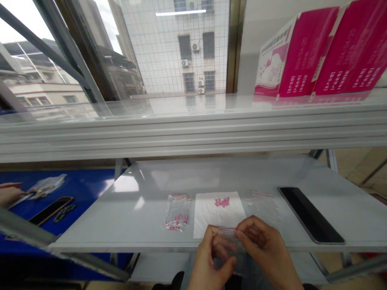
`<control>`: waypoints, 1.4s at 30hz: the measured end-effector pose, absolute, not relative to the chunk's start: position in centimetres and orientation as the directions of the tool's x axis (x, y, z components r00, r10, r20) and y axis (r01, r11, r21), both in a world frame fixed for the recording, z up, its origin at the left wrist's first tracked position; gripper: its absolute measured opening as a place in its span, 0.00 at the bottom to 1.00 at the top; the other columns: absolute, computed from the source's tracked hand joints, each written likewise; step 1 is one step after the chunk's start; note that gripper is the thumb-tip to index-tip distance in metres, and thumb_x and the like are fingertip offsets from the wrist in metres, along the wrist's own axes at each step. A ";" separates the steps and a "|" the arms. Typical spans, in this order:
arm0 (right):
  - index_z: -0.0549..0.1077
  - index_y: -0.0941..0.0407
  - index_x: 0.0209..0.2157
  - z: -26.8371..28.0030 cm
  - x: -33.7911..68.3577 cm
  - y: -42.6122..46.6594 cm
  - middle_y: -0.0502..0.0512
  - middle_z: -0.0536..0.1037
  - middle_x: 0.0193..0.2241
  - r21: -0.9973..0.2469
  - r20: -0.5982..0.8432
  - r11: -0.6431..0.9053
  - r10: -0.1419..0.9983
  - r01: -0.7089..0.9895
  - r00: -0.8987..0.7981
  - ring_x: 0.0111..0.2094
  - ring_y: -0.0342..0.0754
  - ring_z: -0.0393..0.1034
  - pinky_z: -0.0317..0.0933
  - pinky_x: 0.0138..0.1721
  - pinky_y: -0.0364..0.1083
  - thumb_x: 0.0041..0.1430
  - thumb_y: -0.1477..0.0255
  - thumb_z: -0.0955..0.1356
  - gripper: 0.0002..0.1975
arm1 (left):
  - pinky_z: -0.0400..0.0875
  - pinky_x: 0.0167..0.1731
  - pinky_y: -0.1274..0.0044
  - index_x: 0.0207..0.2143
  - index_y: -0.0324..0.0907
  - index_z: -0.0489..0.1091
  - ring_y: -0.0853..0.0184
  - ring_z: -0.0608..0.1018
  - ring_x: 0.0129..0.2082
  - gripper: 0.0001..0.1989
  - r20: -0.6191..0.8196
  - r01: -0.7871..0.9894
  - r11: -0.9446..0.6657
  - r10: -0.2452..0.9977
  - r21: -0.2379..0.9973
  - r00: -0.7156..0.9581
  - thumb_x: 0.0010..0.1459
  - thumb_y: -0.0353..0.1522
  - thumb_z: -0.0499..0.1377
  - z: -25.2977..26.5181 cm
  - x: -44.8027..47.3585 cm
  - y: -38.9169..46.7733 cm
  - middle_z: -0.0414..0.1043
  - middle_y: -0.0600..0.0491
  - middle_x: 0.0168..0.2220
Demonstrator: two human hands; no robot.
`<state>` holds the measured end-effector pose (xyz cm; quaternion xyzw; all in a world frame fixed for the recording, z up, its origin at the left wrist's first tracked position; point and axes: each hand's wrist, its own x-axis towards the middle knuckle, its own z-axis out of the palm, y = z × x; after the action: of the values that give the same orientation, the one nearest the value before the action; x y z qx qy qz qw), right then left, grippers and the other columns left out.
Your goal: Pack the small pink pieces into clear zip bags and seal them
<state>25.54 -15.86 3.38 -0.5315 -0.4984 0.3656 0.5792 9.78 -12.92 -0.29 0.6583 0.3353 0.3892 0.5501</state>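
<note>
— From my console, I'm seeing the thread (228,228) showing bright red.
— And I'm getting pink beads (222,202) popping against a white sheet (205,213)!
— I'm spotting more pink through that clear bag (177,206), while a phone (311,215) is showing black.
— Now I'm catching magenta cartons (305,60) carrying white lettering.
— Meanwhile a pale wall (160,52) is wearing a grid pattern, and I'm reading blue on the side table (87,183).

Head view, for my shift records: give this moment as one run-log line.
left hand: holding red string | right hand: holding same string | pink beads: on white sheet | clear bag: more beads inside
</note>
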 end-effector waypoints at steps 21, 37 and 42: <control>0.74 0.55 0.30 4.0 25.4 -16.8 0.51 0.78 0.27 -0.960 0.260 0.233 0.948 0.155 0.184 0.30 0.46 0.77 0.72 0.33 0.39 0.58 0.70 0.70 0.04 | 0.70 0.27 0.81 0.23 0.41 0.70 0.69 0.74 0.24 0.10 0.421 0.151 -0.451 0.886 0.880 0.194 0.58 0.31 0.57 3.3 8.9 -12.5 0.70 0.56 0.22; 0.73 0.57 0.21 4.7 24.0 -15.5 0.51 0.75 0.20 -0.882 0.356 0.304 0.930 0.360 0.088 0.23 0.45 0.71 0.62 0.25 0.40 0.49 0.74 0.67 0.06 | 0.68 0.25 0.82 0.23 0.42 0.68 0.70 0.73 0.23 0.11 0.446 0.190 -0.488 0.866 0.852 0.225 0.58 0.29 0.55 2.9 9.2 -12.8 0.69 0.57 0.21; 0.74 0.57 0.22 4.4 24.2 -15.4 0.51 0.75 0.21 -0.905 0.327 0.282 0.940 0.319 0.095 0.24 0.45 0.71 0.63 0.25 0.39 0.50 0.74 0.66 0.06 | 0.68 0.25 0.82 0.22 0.42 0.68 0.70 0.73 0.23 0.11 0.453 0.204 -0.489 0.869 0.848 0.198 0.58 0.30 0.56 3.1 9.1 -12.6 0.69 0.57 0.20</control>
<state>24.25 -15.41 4.45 -0.5212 -0.6043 0.2955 0.5252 9.14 -12.61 3.09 0.7003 0.3832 0.5040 0.3297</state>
